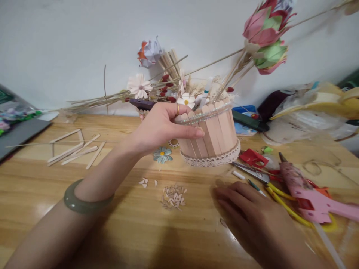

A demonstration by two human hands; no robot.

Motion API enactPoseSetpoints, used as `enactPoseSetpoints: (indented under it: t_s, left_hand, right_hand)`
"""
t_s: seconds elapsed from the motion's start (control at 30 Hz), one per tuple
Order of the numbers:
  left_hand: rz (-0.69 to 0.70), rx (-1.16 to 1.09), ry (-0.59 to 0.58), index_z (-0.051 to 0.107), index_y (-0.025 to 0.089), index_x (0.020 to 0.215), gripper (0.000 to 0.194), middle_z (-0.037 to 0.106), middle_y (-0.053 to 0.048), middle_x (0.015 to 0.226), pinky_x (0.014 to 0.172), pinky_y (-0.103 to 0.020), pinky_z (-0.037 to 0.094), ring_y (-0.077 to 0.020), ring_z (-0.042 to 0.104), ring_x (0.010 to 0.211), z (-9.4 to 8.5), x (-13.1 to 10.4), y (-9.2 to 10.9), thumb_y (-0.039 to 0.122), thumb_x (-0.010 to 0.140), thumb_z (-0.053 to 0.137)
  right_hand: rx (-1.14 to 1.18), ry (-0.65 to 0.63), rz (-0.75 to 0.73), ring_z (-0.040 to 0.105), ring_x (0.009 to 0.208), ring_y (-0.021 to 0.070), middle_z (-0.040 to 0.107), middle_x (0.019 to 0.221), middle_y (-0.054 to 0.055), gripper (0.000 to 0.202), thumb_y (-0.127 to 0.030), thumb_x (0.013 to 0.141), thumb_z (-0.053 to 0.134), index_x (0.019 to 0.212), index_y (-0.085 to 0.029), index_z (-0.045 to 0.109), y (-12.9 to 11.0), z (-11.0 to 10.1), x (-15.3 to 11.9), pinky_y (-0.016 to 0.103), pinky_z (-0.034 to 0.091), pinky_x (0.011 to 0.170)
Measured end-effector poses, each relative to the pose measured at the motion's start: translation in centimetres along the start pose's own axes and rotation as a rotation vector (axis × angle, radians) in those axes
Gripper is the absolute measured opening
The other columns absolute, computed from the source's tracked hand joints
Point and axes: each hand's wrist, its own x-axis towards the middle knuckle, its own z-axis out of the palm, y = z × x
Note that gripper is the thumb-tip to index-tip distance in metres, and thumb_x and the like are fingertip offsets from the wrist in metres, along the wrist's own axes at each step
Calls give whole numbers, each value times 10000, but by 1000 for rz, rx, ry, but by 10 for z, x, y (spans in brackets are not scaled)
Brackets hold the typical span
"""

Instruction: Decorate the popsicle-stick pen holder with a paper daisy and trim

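My left hand [162,125] has its fingers [183,131] clasped on the rim of the stick pot [213,130] — thumb pressed on the outer slats, the other fingers curled over the clear beaded band at the top. A gold ring sits on one finger and a green bangle [84,200] circles the wrist. The pot stands upright on the tabletop [126,231], its wall made of flat wooden sticks, with a white lace strip [210,160] around the base. Dried stems and small paper flowers fill it.

My right hand [252,213] lies flat on the tabletop, fingers released and spread, holding nothing. Its fingertips are near a small white stub and just beside the scissors [277,190] with yellow handles. A pink glue gun [311,194] lies across those handles, further right.

Between my two hands a little heap of seeds [174,196] rests on the wood, with a few white petal scraps to its left. A blue paper flower [162,154] lies flat just left of the pot's base. Loose sticks [75,149] are scattered well to the left. Behind the pot, long stems lean right and carry large folded paper lotuses [266,33] — pink, green and red. A red clip [254,157] lies near the pot's right side, and crumpled bags are piled at the far right.
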Motion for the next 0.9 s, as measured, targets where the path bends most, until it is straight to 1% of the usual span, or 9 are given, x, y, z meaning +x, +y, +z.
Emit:
enactPoseSetpoints:
  t_s: [0.1,0.17,0.23,0.33,0.43,0.57,0.67,0.77,0.9]
  left_hand:
    - [0,5,-6,664,177,669,183,625,34,625,615,-288,510,-158,625,637,0,0,0,271,563,781]
    - [2,-1,-9,663,178,663,181,622,38,622,611,-280,507,-149,619,625,0,0,0,271,563,782]
    - [5,-11,-14,664,181,659,180,619,42,620,605,-272,505,-141,615,616,-1,-1,0,271,561,785]
    - [1,-6,-24,662,181,659,187,618,40,623,603,-273,505,-143,614,618,0,-1,0,281,562,786]
    - [-5,12,-30,659,177,665,197,625,32,630,603,-280,507,-149,614,623,1,-1,0,294,566,782]
    - [-1,-6,-44,670,171,667,180,642,30,649,611,-269,504,-137,607,621,3,-2,1,270,567,782]
    - [-1,-23,-63,689,170,703,166,662,27,683,640,-264,506,-136,615,651,5,-2,0,243,581,775]
    - [-19,-1,-100,696,166,750,178,672,18,695,655,-268,510,-149,626,683,7,-2,-2,239,600,759]
    - [-6,146,-162,688,152,747,178,688,-5,739,656,-268,502,-171,632,733,11,-2,-5,271,624,736]
  right_hand:
    - [7,23,-26,603,768,185,634,858,46,259,-234,913,379,889,-225,636,1,4,2,310,515,607]
    - [4,38,-15,601,753,180,629,840,52,290,-216,920,345,855,-210,627,2,4,3,301,507,597]
    - [-6,51,8,595,717,171,623,821,63,329,-198,928,305,829,-193,619,3,3,4,290,496,578]
    - [-30,59,38,579,669,165,611,814,74,339,-215,931,299,810,-182,614,3,-2,4,284,479,544]
    - [-40,64,29,575,650,159,608,809,66,352,-200,927,281,817,-188,616,3,-7,2,285,480,542]
    - [-58,75,18,592,687,166,608,820,64,315,-152,892,300,828,-194,606,1,-13,-6,296,493,575]
    - [-73,84,17,597,684,159,609,801,48,270,-198,892,345,820,-214,604,-4,-15,-16,282,489,562]
    - [-20,69,15,600,691,143,611,814,29,190,-257,903,415,853,-231,597,-11,-12,-26,261,499,568]
    - [69,45,-3,602,722,135,611,858,21,153,-245,915,426,919,-240,579,-16,-2,-33,249,512,584]
